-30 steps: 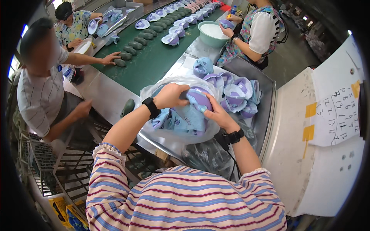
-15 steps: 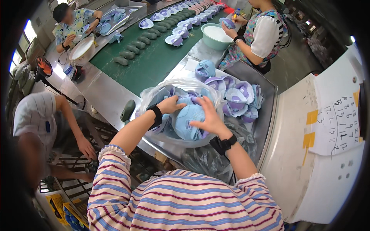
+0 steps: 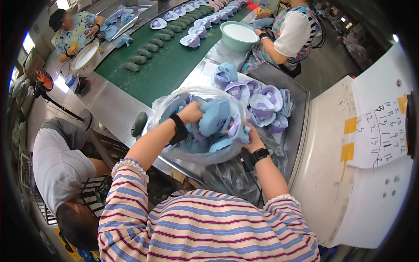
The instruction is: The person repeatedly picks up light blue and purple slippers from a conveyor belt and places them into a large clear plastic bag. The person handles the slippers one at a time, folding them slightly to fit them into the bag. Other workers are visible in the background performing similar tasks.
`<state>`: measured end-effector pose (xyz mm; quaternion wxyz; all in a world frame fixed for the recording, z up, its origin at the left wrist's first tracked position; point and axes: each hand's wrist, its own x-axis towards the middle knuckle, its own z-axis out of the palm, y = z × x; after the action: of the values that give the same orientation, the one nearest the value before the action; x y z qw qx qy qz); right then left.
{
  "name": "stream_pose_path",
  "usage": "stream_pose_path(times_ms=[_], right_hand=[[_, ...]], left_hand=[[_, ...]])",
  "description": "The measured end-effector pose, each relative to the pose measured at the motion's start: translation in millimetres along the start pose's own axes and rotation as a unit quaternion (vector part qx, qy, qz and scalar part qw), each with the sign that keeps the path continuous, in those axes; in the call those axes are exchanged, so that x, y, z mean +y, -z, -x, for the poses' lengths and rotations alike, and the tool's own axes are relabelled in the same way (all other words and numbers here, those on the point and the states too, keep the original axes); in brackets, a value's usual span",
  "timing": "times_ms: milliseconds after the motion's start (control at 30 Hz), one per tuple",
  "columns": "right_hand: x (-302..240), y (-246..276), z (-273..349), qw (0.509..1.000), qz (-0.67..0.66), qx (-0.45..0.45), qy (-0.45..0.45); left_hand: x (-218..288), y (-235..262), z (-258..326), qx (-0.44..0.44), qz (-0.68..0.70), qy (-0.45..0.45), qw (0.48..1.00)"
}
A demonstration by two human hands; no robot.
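A clear plastic bag (image 3: 174, 153) full of light blue and purple shoe uppers stands open in front of me on the metal bench. My left hand (image 3: 191, 112) reaches over its left side, its fingers closed on the edge of a light blue shoe upper (image 3: 214, 114). At the bag's right side my right hand (image 3: 254, 139) grips another shoe upper (image 3: 238, 130), whose purple lining faces inward. Part of the right fingers is hidden behind that upper. More uppers lie loosely underneath, inside the bag.
Several shoe uppers (image 3: 264, 105) are heaped in the metal tray to the right. Dark green shoe lasts (image 3: 140, 59) line the green belt ahead. One co-worker (image 3: 297, 35) is beside a green basin (image 3: 239, 36), another (image 3: 74, 30) far left, a third (image 3: 65, 166) bends down near left.
My hands have drawn apart; the blue upper between them is lifted and turned, and my right fingers have closed on an upper. The near-left person has bent lower.
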<state>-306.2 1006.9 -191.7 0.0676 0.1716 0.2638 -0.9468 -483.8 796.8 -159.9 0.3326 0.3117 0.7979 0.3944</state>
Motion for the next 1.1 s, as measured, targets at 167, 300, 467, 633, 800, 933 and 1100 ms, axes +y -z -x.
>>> stream_pose_path(times_ms=[167, 300, 467, 633, 800, 933, 1100], right_hand=[[-19.4, -38.7, 25.7, 0.992, -0.101, -0.041, -0.067], [-8.3, -80.0, 20.6, 0.988, 0.098, 0.101, 0.068], [2.3, -74.4, 6.9, 0.996, -0.037, -0.020, 0.072], [13.6, -98.5, -11.8, 0.973, 0.101, -0.018, 0.205], [36.1, -120.9, -14.1, 0.961, 0.179, 0.067, 0.202], [33.6, -93.8, -9.8, 0.972, -0.070, -0.214, 0.069], [-13.1, -106.5, -11.4, 0.973, 0.154, -0.152, 0.085]], left_hand=[[12.3, 56.7, 28.3, -0.012, 0.432, 0.006, 0.902], [25.2, 53.2, 42.9, 0.085, 0.204, -0.114, 0.969], [23.2, 46.1, 57.9, 0.207, 0.069, -0.179, 0.959], [-15.8, 48.2, 56.2, 0.252, 0.305, -0.091, 0.914], [-7.2, 35.2, 67.7, 0.207, 0.501, 0.000, 0.840], [24.6, 58.9, 102.9, 0.181, 0.158, -0.154, 0.958], [-4.4, 87.3, 115.1, 0.164, 0.276, -0.120, 0.940]])
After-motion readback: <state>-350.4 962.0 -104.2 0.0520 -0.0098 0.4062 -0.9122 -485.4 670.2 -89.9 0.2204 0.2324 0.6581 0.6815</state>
